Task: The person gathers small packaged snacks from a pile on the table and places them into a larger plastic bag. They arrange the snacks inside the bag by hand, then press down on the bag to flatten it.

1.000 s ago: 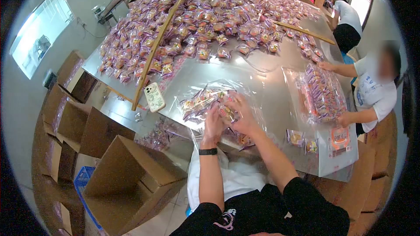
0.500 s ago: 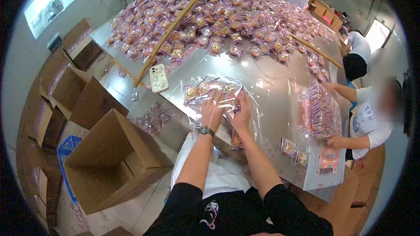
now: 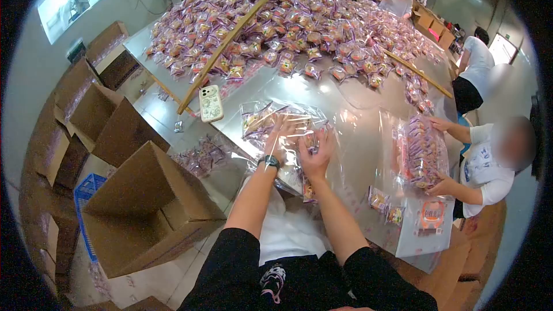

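A clear plastic bag (image 3: 337, 161) lies at the near table edge, with a row of small purple-and-orange snack packets (image 3: 257, 122) inside it. My left hand (image 3: 279, 138), with a watch on the wrist, is laid over the packets, its fingers stretched out and flat. Glossy film passes over this hand and wrist. Beside it, my right hand (image 3: 317, 154) curves thumb and fingers around packets at the row's right end. Another snack packet (image 3: 309, 191) shows just below my right hand, near the table edge. Film glare partly hides the fingertips.
A large heap of snack packets (image 3: 299, 29) covers the far table, crossed by a wooden strip (image 3: 230, 46). A phone (image 3: 211, 103) lies left of my bag. An open carton (image 3: 144, 213) stands at left. On the right, a co-worker (image 3: 481, 158) handles a filled bag (image 3: 423, 152).
My right hand has shifted slightly left and down on the packets. My left hand stays flat with its fingers a little further under film. The co-worker's near hand has moved slightly up the filled bag.
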Demonstrator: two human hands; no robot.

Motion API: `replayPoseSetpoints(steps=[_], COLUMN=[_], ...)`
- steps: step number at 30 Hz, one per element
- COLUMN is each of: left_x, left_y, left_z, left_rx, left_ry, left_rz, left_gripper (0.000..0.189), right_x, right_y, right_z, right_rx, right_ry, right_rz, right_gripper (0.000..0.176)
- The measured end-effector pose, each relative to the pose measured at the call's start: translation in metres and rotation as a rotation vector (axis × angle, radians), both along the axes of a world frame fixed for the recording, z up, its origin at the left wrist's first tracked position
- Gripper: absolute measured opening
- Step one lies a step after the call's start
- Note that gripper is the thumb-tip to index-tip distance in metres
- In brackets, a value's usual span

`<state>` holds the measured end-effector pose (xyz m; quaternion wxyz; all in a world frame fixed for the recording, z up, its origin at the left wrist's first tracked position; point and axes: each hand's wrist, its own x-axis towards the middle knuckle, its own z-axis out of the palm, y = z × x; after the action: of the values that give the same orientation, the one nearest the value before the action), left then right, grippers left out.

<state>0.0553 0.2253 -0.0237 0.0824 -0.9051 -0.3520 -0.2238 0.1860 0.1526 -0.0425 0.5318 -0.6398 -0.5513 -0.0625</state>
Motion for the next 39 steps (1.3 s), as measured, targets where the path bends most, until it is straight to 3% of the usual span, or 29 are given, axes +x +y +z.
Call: replayPoseSetpoints(steps=[2,5,9,13,14,17,22,25,29,30,34,37,38,39], left_x=[0.008,0.007,0.015,0.027,0.032,0.044,0.029,0.021,0.014,0.012,0.017,0.013,0.012,0.013], left_y=[0.027,0.030,0.040,0.043,0.067,0.076,0.064,0.052,0.026,0.021,0.020,0.013,0.012,0.014], left_z=[-0.038,-0.017,0.008,-0.002,-0.030,-0.035,-0.023,-0.014,0.021,0.019,0.009,0.014,0.020,0.016], left_rx=[0.026,0.124,-0.155,0.062,-0.004,-0.282,0.006,0.034,-0.204,-0.279,-0.289,-0.257,-0.386,-0.357], left_ry=[-0.127,0.201,0.322,0.045,0.033,0.085,-0.062,-0.162,-0.123,-0.235,-0.218,-0.309,-0.227,-0.237], left_rz=[-0.104,-0.079,0.003,0.071,-0.049,0.114,0.020,0.054,0.179,0.156,0.377,0.346,0.371,0.371], left_gripper=[0.054,0.051,0.042,0.032,0.041,0.041,0.038,0.039,0.047,0.050,0.053,0.053,0.057,0.059], right_x=[0.001,0.001,-0.001,0.001,0.001,0.005,0.022,0.027,0.022,0.020,0.012,0.010,0.009,0.009], right_y=[0.003,0.003,-0.004,0.003,0.005,0.004,0.014,0.012,0.029,0.034,0.055,0.059,0.058,0.060], right_z=[-0.005,-0.009,0.003,-0.004,-0.007,-0.003,-0.004,0.007,0.018,0.019,0.011,0.009,0.010,0.008], right_rx=[0.022,-0.002,-0.003,-0.046,-0.035,-0.036,-0.020,-0.165,-0.261,-0.263,-0.124,-0.147,-0.157,-0.163], right_ry=[-0.001,-0.016,-0.059,-0.108,-0.074,-0.016,0.003,0.074,0.122,0.173,0.143,0.143,0.153,0.160], right_rz=[-0.032,-0.071,-0.006,-0.073,-0.065,-0.012,0.108,0.106,0.069,0.082,0.127,0.090,0.126,0.161], right_gripper=[0.053,0.055,0.059,0.058,0.055,0.050,0.049,0.049,0.050,0.051,0.059,0.066,0.069,0.073])
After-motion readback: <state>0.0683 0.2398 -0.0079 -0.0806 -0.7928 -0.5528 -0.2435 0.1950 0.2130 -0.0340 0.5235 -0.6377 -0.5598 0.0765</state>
